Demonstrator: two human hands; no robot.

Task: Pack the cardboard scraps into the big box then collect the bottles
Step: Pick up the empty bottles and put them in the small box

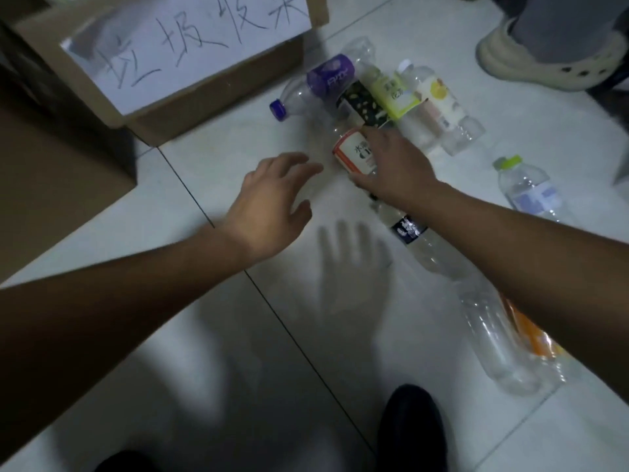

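Observation:
Several empty plastic bottles lie on the pale tiled floor. My right hand (391, 165) grips a bottle with a white and orange label (352, 153). Just left of it hovers my left hand (272, 206), empty, fingers spread. Beyond them lie a purple-label bottle with a blue cap (316, 83), a black-label bottle (360, 103), a green-label bottle (391, 90) and a yellow-label bottle (439, 100). A clear bottle with a dark label (412, 233) lies under my right forearm. The big cardboard box (190, 110) with a handwritten paper sign stands at the upper left.
A green-capped bottle (527, 192) lies at the right, and a clear bottle (493, 338) beside an orange-label one (534, 335) at the lower right. Another cardboard box (51, 185) sits at the left. Another person's cream clog (531, 59) stands top right. My dark shoe (412, 427) is below.

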